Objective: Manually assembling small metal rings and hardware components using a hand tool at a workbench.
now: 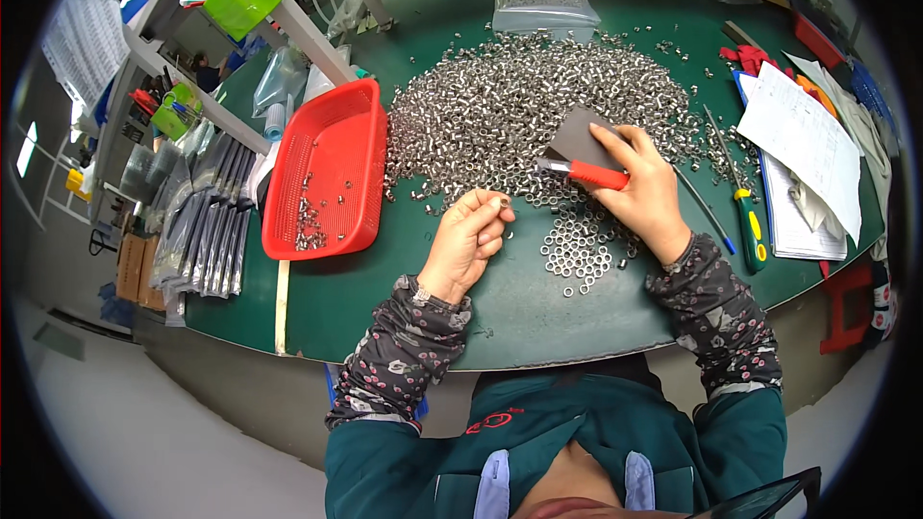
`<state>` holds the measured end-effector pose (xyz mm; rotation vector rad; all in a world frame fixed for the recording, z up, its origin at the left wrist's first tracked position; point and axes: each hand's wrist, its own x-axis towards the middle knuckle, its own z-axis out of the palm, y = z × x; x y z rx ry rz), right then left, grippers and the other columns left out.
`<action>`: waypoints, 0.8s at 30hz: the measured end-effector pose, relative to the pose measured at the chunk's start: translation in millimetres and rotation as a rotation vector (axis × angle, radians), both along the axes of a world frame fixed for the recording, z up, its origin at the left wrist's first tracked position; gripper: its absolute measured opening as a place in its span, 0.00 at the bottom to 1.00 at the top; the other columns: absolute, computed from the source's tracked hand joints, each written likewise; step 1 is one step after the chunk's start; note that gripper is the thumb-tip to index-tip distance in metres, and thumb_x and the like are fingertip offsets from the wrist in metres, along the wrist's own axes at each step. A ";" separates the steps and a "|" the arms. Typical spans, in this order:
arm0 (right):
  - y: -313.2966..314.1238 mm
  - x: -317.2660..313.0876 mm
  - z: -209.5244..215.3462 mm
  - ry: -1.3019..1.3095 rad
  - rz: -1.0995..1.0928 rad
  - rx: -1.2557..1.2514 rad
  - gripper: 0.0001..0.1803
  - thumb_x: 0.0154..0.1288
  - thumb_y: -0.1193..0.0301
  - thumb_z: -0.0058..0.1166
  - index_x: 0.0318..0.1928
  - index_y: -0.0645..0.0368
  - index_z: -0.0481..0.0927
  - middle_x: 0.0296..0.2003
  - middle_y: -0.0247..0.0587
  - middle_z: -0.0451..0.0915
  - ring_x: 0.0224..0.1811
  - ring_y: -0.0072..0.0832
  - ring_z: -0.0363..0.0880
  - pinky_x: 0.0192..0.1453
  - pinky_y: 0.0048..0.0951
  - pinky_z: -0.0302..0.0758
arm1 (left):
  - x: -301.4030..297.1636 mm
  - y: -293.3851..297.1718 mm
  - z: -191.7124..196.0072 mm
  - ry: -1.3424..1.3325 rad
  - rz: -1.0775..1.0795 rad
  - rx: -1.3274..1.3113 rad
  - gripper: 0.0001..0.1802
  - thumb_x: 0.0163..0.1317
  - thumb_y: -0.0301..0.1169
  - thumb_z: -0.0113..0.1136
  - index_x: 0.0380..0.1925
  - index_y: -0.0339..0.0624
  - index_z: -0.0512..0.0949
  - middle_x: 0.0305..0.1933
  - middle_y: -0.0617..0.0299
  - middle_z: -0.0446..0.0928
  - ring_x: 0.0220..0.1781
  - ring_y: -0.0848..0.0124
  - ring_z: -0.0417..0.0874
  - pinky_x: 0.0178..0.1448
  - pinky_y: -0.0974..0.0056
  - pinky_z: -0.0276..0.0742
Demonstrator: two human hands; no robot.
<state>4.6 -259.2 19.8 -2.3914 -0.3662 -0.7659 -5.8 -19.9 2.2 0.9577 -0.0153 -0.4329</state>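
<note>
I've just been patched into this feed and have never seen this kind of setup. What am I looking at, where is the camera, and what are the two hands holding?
There is no machine here: a person works bare-handed, and a fisheye camera on their head looks down, bending straight edges. The green table carries a big heap of small metal rings, with a tidier patch of rings nearer the body. The left hand pinches one ring in its fingertips. The right hand grips a red-handled scraper. A red basket with a few pieces stands left; papers and a screwdriver lie right.
</note>
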 end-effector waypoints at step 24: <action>-7.7 8.5 -5.3 0.175 -0.087 -0.071 0.30 0.42 0.62 0.63 0.52 0.48 0.75 0.49 0.44 0.73 0.40 0.42 0.79 0.44 0.38 0.76 | -0.6 -0.6 4.3 -0.036 0.035 0.012 0.04 0.64 0.25 0.49 0.38 0.40 0.71 0.34 0.61 0.74 0.18 0.86 0.59 0.17 0.81 0.53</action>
